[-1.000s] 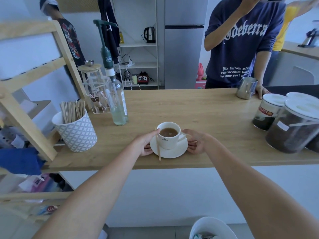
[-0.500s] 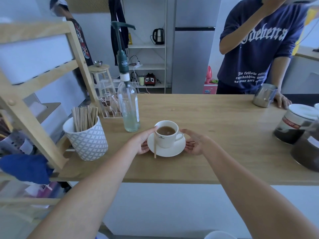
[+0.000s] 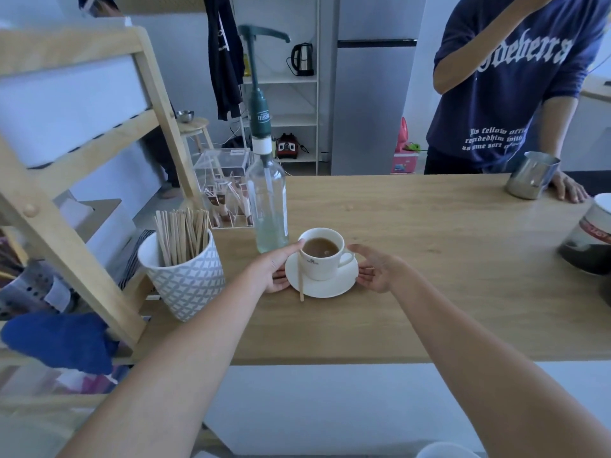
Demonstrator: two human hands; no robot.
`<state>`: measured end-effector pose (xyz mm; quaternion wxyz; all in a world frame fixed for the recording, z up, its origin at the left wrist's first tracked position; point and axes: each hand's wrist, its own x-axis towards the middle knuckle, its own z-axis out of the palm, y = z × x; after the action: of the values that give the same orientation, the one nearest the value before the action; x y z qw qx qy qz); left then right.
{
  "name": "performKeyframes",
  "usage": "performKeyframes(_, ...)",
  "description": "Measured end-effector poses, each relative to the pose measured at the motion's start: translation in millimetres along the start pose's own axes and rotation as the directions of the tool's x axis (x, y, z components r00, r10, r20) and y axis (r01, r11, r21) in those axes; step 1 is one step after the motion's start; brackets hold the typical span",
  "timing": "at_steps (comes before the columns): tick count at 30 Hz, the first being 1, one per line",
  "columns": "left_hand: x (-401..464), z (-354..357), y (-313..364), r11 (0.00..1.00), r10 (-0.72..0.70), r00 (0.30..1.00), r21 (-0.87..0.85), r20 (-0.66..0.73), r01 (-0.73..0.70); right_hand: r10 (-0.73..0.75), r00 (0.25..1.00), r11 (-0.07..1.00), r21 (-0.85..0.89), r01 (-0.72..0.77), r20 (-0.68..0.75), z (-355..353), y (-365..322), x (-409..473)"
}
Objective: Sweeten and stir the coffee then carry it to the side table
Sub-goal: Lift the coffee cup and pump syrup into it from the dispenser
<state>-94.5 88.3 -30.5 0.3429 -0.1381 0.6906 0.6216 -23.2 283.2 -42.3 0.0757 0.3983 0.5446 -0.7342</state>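
Note:
A white cup (image 3: 323,271) of milky coffee stands on a white saucer (image 3: 334,290) near the front of the wooden counter (image 3: 413,259). A wooden stir stick (image 3: 301,283) lies across the saucer's left side, its end on the counter. My left hand (image 3: 274,269) holds the saucer's left edge, thumb against the cup's rim. My right hand (image 3: 377,271) cups the saucer's right edge with its fingertips, thumb raised near the cup handle. I cannot tell whether the saucer is off the counter.
A glass syrup bottle with a green pump (image 3: 267,209) stands just behind the cup. Left of it are a patterned pot of wooden stirrers (image 3: 185,282), a clear sachet box (image 3: 224,190) and a wooden shelf frame (image 3: 66,239). Far right: a steel jug (image 3: 532,175) under another person's hand, and coffee jars (image 3: 591,236).
My view has swung left and drawn closer, so everything sits further right in frame. Both hands stay at the saucer's sides. The cup now appears nearer the bottle.

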Motion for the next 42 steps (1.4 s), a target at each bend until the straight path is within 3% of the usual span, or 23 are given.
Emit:
performKeyframes(5,0.0,1.1,-1.4,0.999,0.032,0.999,0.019,0.006,-0.032,-0.122,0.991,0.984,-0.134,0.114,-0.049,11.3,2.9,-4.9)
performKeyframes(9,-3.3,6.2,-3.9,0.979,0.187,0.963,0.116,-0.193,-0.167,-0.387,0.912,0.831,-0.481,0.281,-0.135,18.3,2.2,-8.4)
performKeyframes(13,-4.1,10.9,-4.2,0.956,0.294,0.916,0.084,-0.272,-0.281,-0.361,0.931,0.865,-0.389,0.317,-0.045,22.0,8.5,-15.4)
performKeyframes(17,-9.8,22.2,-2.2,0.962,0.219,0.962,-0.126,-0.161,-0.24,-0.327,0.944,0.885,-0.337,0.321,0.041,21.6,14.9,-10.8)
performKeyframes(24,-11.3,35.1,-3.4,0.942,0.168,0.982,-0.278,-0.091,-0.187,-0.348,0.929,0.888,-0.274,0.369,0.123,22.0,17.8,-2.1)
performKeyframes(36,-29.7,41.0,20.6,0.93,0.236,0.967,-0.267,-0.099,-0.254,-0.458,0.87,0.817,-0.298,0.493,0.184,15.9,-3.9,-14.7)
performKeyframes(42,-67.6,39.8,62.8,0.93,0.324,0.942,-0.155,-0.087,-0.334,-0.517,0.823,0.765,-0.305,0.567,0.233,20.3,-42.2,-46.9)
